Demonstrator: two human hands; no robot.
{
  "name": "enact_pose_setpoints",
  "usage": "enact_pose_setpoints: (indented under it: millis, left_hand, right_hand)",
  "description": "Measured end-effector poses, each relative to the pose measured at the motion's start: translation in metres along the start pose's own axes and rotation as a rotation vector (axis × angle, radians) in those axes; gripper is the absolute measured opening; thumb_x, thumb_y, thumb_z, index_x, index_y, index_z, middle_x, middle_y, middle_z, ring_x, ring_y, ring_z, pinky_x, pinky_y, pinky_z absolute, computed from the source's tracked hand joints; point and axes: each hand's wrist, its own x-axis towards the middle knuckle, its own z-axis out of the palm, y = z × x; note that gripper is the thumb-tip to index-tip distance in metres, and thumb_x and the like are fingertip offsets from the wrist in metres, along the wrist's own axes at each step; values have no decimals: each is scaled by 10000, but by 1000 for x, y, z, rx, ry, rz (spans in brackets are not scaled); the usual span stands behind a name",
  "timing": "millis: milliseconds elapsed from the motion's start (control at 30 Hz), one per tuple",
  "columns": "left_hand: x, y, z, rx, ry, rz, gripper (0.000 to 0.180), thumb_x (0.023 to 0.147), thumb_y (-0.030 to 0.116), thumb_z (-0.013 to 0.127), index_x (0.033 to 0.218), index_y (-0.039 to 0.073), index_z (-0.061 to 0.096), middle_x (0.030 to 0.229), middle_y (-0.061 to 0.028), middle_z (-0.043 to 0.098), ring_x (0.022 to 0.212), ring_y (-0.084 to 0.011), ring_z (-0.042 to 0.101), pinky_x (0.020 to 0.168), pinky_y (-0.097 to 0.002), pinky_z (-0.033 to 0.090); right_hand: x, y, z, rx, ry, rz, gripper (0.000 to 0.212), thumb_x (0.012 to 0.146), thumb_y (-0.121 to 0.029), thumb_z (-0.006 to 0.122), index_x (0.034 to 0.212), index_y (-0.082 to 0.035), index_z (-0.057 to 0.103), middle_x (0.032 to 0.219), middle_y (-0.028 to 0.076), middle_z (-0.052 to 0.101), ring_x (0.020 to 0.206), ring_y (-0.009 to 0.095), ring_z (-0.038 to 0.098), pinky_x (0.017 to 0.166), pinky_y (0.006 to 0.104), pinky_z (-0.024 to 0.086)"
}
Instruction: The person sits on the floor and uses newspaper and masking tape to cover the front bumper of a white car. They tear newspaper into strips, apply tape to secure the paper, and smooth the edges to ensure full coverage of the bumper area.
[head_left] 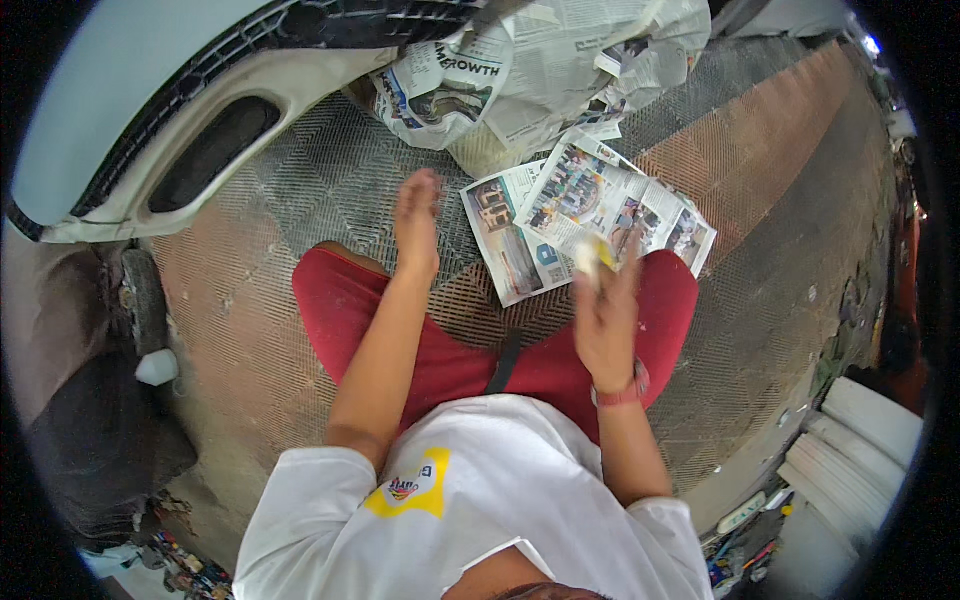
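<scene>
My left hand (417, 228) is raised over the floor in front of my left knee. Its fingers are stretched out and nothing shows in it. Above my right thigh, my right hand (607, 315) holds a small white-and-yellow thing (596, 256) between thumb and fingers; motion blur hides its kind. Just beyond that hand, loose newspaper sheets (580, 195) lie overlapping on the floor. Behind them stands a large bulky object wrapped in newspaper (560, 75), its contents hidden.
A pale vehicle bumper panel with a dark grille (215, 155) rises at the far left. Ribbed floor mats (760, 150) spread around me. A dark cloth (95, 450) and a white block (157, 367) sit at the left. Stacked white panels (840, 450) and small clutter line the right.
</scene>
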Motion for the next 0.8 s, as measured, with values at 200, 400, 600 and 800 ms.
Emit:
enact_pose_setpoints:
  millis: [200,400,600,800]
  left_hand:
    - [-61,94,20,351,-536,45,438,948,118,863,1356,42,721,1163,-44,751,1071,-141,678,904,-329,586]
    - [-42,170,54,824,-497,462,172,919,119,856,1018,14,764,1024,-31,712,909,-125,646,838,-292,529]
    - [-19,200,133,1270,-342,1127,107,927,108,773,1010,42,753,994,-107,721,917,-310,727,800,-418,569]
    - [16,215,176,1626,-455,1446,84,921,124,731,984,73,756,1029,-111,734,1005,-334,736,830,-461,601]
  right_hand:
    - [67,-17,64,304,-305,-185,892,1033,-55,594,1729,3,39,1268,312,707,1108,435,723,991,451,539]
    - [76,-14,69,567,-334,-184,725,1105,-187,581,1693,-12,195,948,191,740,902,320,751,839,389,564]
    - [115,42,119,777,-274,138,403,1171,-301,512,1454,-22,444,794,103,682,655,194,690,631,340,557]
    - [167,52,147,1044,-194,454,364,1131,-348,616,1223,-2,547,803,168,725,604,247,713,532,365,589]
